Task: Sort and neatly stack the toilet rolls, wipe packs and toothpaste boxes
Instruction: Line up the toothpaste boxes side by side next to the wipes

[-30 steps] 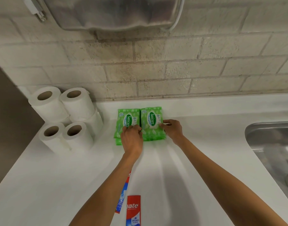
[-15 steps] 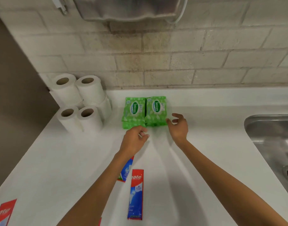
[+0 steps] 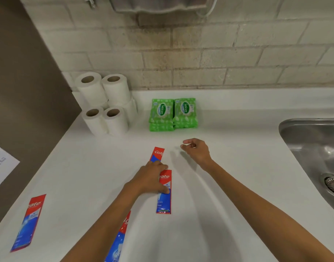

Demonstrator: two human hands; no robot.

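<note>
Several white toilet rolls (image 3: 105, 103) stand stacked in the back left corner. Two piles of green wipe packs (image 3: 173, 114) sit side by side near the wall. Red and blue toothpaste boxes lie flat on the white counter (image 3: 238, 186). One toothpaste box (image 3: 158, 153) points towards the wipes and another (image 3: 164, 201) lies just nearer. My left hand (image 3: 152, 178) rests on both, fingers bent down at the far box's near end and thumb on the nearer box. My right hand (image 3: 197, 152) hovers to the right of them, loosely curled and holding nothing.
A third toothpaste box (image 3: 28, 222) lies at the near left and a fourth (image 3: 118, 241) is partly hidden under my left forearm. A steel sink (image 3: 313, 148) is set in the counter on the right. A brown side wall with a paper sheet (image 3: 1, 163) bounds the left.
Both hands have let go of the wipe packs and drawn back towards me. My left hand has come down onto the toothpaste boxes. The view has pulled back, showing more boxes.
</note>
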